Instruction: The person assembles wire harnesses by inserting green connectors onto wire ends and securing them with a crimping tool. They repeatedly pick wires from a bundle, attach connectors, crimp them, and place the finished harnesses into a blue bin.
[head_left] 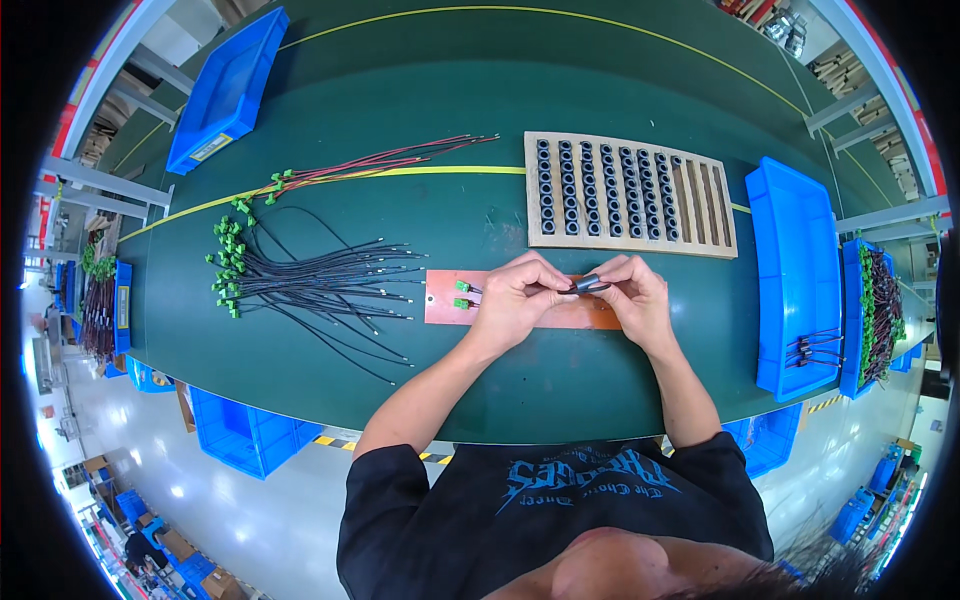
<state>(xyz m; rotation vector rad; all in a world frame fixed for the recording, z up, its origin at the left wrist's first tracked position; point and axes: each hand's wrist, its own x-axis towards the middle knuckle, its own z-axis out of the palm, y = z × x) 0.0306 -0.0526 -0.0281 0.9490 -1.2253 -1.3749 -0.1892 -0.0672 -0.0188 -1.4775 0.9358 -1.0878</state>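
Note:
Above an orange-brown board [437, 306], my two hands meet at a small black tubular ferrite core [590, 285]. My right hand [640, 303] pinches the core between thumb and fingers. My left hand [513, 302] is closed at the core's left end, its fingertips together on thin wires that are mostly hidden. Two green connectors [461, 294] lie on the board left of my left hand, their short dark leads running under it. Beyond my right hand stands a wooden rack [630, 241] with rows of black ferrite cores [592, 190]; its right-hand slots hold none.
Black wires [320, 275] with green connectors [230, 250] fan out at left, red-black wires [390, 157] behind them. A blue tray [795, 250] at right holds a few wired pieces; a blue bin [870, 310] full of wires adjoins it. Another blue tray [228, 90] sits far left.

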